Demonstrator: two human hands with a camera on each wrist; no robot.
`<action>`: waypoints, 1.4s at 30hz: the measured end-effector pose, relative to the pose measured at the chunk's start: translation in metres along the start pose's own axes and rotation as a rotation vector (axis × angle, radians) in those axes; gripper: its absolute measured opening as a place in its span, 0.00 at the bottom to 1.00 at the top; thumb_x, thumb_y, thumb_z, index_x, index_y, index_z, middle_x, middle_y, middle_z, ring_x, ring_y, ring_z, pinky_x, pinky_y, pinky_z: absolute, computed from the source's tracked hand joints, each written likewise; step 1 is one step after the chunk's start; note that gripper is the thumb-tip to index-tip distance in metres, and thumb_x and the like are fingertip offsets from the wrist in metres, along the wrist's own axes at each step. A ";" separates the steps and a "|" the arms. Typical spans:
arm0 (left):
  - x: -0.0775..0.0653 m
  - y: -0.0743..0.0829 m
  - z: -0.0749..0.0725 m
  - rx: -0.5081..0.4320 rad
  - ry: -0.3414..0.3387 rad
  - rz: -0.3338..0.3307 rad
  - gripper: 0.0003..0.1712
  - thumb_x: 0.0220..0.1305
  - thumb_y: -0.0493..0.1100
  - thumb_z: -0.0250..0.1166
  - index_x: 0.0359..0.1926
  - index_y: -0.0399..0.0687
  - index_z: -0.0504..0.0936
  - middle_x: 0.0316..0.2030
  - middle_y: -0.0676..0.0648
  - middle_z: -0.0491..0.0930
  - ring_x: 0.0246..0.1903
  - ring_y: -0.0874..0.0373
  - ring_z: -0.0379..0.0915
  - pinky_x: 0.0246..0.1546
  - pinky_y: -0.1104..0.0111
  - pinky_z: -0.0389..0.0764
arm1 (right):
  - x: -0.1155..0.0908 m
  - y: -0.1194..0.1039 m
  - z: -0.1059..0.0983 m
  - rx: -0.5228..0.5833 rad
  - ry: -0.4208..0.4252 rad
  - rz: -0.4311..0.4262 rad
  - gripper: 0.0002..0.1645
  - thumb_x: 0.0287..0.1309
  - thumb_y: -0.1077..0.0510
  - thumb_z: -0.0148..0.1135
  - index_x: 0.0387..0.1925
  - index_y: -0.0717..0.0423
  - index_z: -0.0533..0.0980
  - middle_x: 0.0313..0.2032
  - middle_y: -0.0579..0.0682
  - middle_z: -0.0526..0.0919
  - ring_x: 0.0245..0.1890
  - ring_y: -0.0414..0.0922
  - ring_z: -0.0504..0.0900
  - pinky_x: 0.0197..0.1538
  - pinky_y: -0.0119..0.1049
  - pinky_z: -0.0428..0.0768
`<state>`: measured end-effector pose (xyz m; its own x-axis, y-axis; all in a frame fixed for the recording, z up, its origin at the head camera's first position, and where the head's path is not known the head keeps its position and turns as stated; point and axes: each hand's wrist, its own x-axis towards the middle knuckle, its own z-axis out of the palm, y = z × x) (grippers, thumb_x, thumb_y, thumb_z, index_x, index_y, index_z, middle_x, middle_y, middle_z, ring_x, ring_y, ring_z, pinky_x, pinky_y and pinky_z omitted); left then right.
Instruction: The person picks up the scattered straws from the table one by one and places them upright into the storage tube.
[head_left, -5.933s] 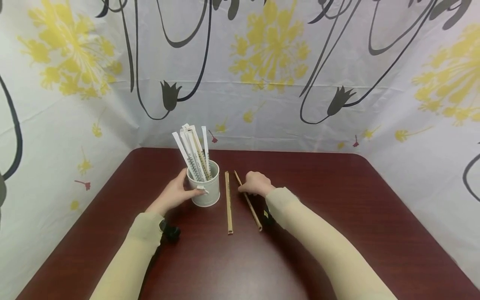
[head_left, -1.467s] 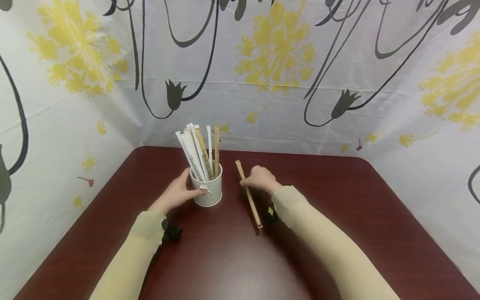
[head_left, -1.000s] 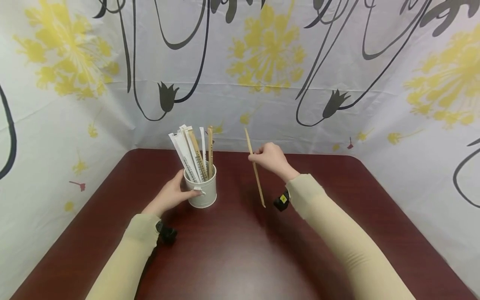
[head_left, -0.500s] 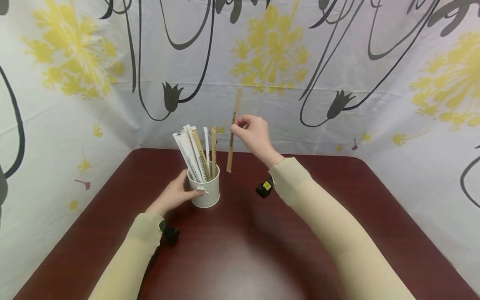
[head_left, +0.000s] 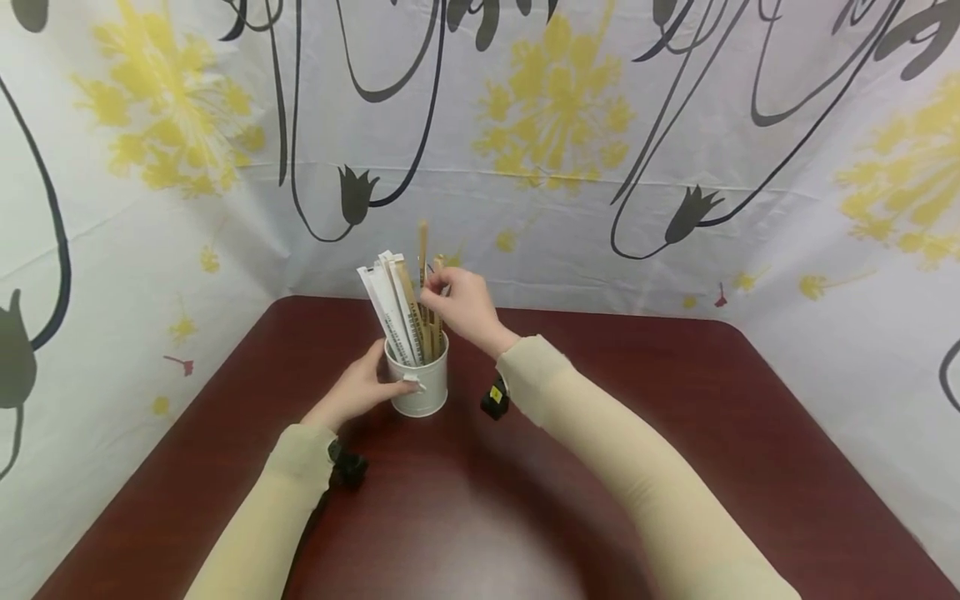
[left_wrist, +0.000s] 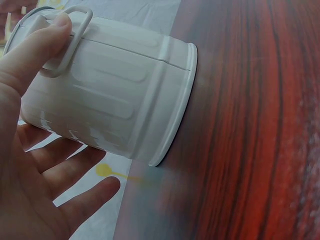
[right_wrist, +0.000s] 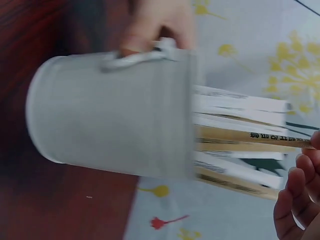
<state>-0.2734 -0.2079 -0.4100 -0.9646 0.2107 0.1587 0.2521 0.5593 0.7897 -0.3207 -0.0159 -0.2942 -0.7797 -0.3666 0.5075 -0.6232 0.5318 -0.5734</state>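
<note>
A small white metal pail (head_left: 420, 393) stands upright on the table, holding several paper-wrapped straws (head_left: 393, 312), some white, some brown. My left hand (head_left: 356, 393) grips the pail from its left side. In the left wrist view, the thumb of that hand (left_wrist: 30, 55) presses at the wire handle (left_wrist: 75, 42), with the fingers spread around the far side. Above the rim, my right hand (head_left: 468, 307) pinches a brown wrapped straw (right_wrist: 272, 138) between thumb and fingertips. That straw points down at the pail's mouth; its lower end is hidden among the others.
The dark red wooden table (head_left: 480, 517) has rounded far corners. A white cloth (head_left: 555, 242) with yellow and grey flower prints hangs behind it and along both sides. A small black camera (head_left: 495, 400) sits at my right wrist.
Two brown straws lay on the table right of the pail. One went into the pail; my right hand has lifted the other and carried it left over the pail. My left hand stays put.
</note>
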 end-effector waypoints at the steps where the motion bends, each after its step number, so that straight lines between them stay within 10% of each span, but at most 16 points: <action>1: 0.000 0.001 0.001 0.001 0.000 0.004 0.52 0.35 0.67 0.68 0.61 0.63 0.54 0.54 0.52 0.67 0.52 0.56 0.63 0.49 0.56 0.66 | -0.003 0.003 0.003 -0.004 -0.015 0.018 0.04 0.51 0.53 0.55 0.27 0.46 0.76 0.25 0.39 0.76 0.18 0.37 0.71 0.23 0.30 0.70; 19: 0.004 0.011 0.011 -0.015 -0.016 0.016 0.52 0.36 0.66 0.68 0.62 0.64 0.53 0.56 0.53 0.64 0.53 0.57 0.61 0.49 0.56 0.65 | -0.032 0.044 0.015 -0.052 -0.092 0.118 0.08 0.45 0.50 0.57 0.26 0.47 0.79 0.25 0.38 0.78 0.21 0.36 0.72 0.25 0.29 0.71; 30: 0.006 0.012 0.017 -0.011 -0.006 0.008 0.52 0.34 0.66 0.69 0.61 0.63 0.55 0.55 0.53 0.66 0.54 0.57 0.61 0.51 0.56 0.63 | -0.065 0.087 -0.034 -0.019 -0.019 0.130 0.10 0.51 0.51 0.58 0.35 0.49 0.79 0.35 0.40 0.79 0.38 0.38 0.74 0.41 0.36 0.70; 42: 0.024 0.031 0.051 -0.050 -0.048 0.032 0.54 0.32 0.66 0.70 0.61 0.68 0.54 0.55 0.57 0.66 0.54 0.60 0.60 0.51 0.57 0.64 | -0.106 0.142 -0.084 -0.033 -0.032 0.303 0.11 0.54 0.49 0.56 0.38 0.47 0.76 0.39 0.45 0.78 0.24 0.45 0.69 0.30 0.39 0.68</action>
<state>-0.2850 -0.1446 -0.4123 -0.9510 0.2668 0.1561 0.2770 0.5114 0.8135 -0.3211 0.1627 -0.3755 -0.9318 -0.2108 0.2954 -0.3597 0.6449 -0.6743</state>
